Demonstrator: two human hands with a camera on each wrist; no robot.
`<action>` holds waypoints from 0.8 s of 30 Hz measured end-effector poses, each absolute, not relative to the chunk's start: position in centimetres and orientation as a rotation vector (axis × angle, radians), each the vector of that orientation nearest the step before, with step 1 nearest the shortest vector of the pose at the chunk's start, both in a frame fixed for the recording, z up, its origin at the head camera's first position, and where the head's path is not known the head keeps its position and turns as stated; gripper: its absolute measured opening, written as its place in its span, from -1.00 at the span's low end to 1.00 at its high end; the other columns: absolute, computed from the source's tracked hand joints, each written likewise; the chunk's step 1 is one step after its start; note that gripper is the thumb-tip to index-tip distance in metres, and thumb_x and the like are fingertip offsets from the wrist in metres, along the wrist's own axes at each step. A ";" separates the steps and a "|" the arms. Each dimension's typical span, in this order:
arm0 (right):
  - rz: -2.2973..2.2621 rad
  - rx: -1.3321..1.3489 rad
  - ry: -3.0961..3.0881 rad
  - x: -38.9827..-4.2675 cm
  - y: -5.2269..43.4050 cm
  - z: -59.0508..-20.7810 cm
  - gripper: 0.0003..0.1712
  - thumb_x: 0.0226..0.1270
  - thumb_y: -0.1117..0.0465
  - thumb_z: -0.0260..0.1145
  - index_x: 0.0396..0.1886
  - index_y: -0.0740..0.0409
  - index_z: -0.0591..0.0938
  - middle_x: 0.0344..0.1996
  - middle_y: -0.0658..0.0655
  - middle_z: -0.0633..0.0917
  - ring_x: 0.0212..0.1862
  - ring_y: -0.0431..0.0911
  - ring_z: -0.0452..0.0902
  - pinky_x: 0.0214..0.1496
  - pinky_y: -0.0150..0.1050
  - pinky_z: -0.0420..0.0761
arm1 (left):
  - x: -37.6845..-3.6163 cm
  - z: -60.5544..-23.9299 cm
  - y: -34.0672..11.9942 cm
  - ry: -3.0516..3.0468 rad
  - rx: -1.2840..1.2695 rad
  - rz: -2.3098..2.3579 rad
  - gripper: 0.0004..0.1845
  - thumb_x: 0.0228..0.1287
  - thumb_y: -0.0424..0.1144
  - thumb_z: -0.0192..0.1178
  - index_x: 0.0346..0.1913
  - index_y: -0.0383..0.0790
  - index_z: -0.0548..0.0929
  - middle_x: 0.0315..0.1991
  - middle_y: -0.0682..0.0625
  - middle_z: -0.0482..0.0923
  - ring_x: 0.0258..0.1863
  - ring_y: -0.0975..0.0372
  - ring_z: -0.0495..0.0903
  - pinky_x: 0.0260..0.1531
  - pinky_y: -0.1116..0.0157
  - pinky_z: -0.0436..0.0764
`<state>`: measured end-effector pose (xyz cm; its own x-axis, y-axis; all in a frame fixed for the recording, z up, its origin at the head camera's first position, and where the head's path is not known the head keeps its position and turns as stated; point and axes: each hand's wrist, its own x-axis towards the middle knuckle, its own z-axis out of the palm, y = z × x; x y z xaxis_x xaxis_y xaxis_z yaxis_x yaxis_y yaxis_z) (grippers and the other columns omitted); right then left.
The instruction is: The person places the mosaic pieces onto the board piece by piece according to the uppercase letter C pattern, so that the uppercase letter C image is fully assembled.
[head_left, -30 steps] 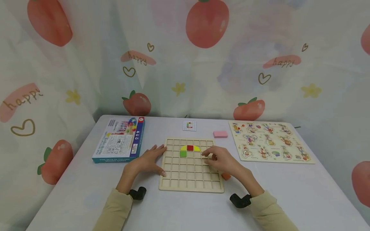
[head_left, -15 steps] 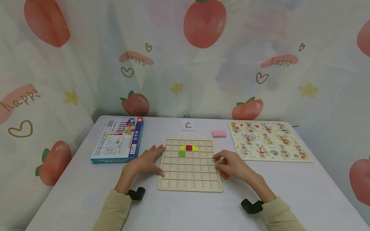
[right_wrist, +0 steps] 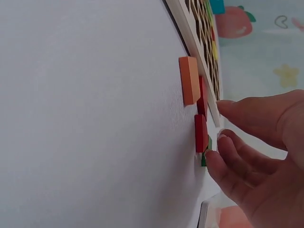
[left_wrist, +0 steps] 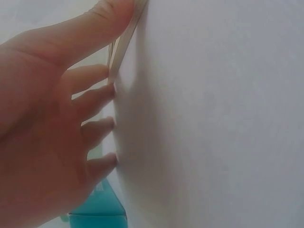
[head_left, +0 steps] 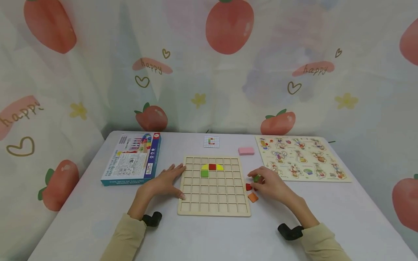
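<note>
From where I sit, the main change is on the right side: my right hand has left the grid board, where it hovered over the right-hand cells a second ago, and has slid off its right edge onto the worktop. It now sits among the loose pieces there, fingers bent toward a small green piece; the right wrist view shows the fingertips touching that green piece, but I cannot tell whether the grip has closed on it or is only brushing it. A red piece lies just beside it, and an orange piece a little nearer to me, both untouched on the worktop. My left hand has not shifted: it lies flat and relaxed, fingers straight against the board's left edge, steadying it. The board's filling is unchanged too, with a yellow, red, yellow row and one green square beneath. I read this as the reach for a fresh piece, with the pick not yet confirmed.
</note>
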<state>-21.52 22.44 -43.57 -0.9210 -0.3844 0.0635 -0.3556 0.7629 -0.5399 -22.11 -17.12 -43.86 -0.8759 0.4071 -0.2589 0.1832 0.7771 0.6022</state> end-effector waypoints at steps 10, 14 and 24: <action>-0.849 -0.514 2.932 -22.3 23.2 -44.2 -0.66 0.30 0.33 0.44 0.05 0.33 0.70 -0.11 0.22 0.67 -0.28 -0.13 0.52 -0.31 -0.36 0.55 | -22.1 -44.2 -17.4 2.591 0.448 0.825 0.16 0.02 -0.03 0.61 0.63 -0.19 0.17 0.68 -0.12 -0.02 0.67 -0.13 -0.21 0.61 -0.22 -0.18; -0.819 -0.434 2.926 -22.6 23.2 -44.1 -0.69 0.30 0.30 0.45 0.00 0.34 0.72 -0.16 0.22 0.65 -0.28 -0.10 0.52 -0.31 -0.33 0.56 | -22.2 -44.3 -17.4 2.591 0.452 0.827 0.16 0.01 -0.03 0.61 0.62 -0.20 0.17 0.68 -0.12 -0.02 0.67 -0.14 -0.20 0.61 -0.22 -0.18; -0.870 -0.273 2.857 -22.9 22.9 -43.9 -0.73 0.29 0.24 0.48 -0.11 0.27 0.64 -0.22 0.16 0.67 -0.25 -0.05 0.50 -0.25 -0.29 0.58 | -22.3 -44.1 -17.2 2.596 0.452 0.830 0.16 0.01 -0.03 0.62 0.62 -0.18 0.18 0.67 -0.12 -0.01 0.67 -0.13 -0.19 0.61 -0.21 -0.18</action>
